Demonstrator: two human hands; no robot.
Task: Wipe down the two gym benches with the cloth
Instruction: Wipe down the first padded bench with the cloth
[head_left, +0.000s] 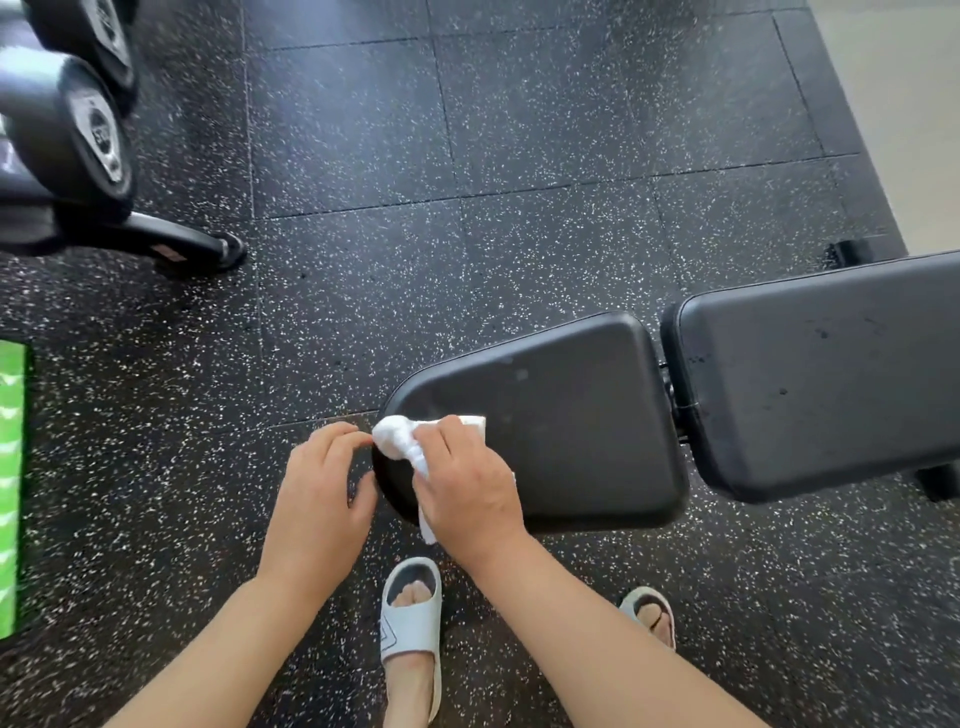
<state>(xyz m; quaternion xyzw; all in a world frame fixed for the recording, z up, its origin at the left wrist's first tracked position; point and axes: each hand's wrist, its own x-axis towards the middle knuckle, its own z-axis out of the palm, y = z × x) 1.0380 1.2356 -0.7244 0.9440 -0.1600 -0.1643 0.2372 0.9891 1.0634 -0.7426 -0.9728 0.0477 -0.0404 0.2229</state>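
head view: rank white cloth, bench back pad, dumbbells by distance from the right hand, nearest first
From the right hand:
1. White cloth: gripped under the hand, on the seat pad's near-left end.
2. Bench back pad: to the right, past the seat pad.
3. Dumbbells: racked at far upper left, across the floor.
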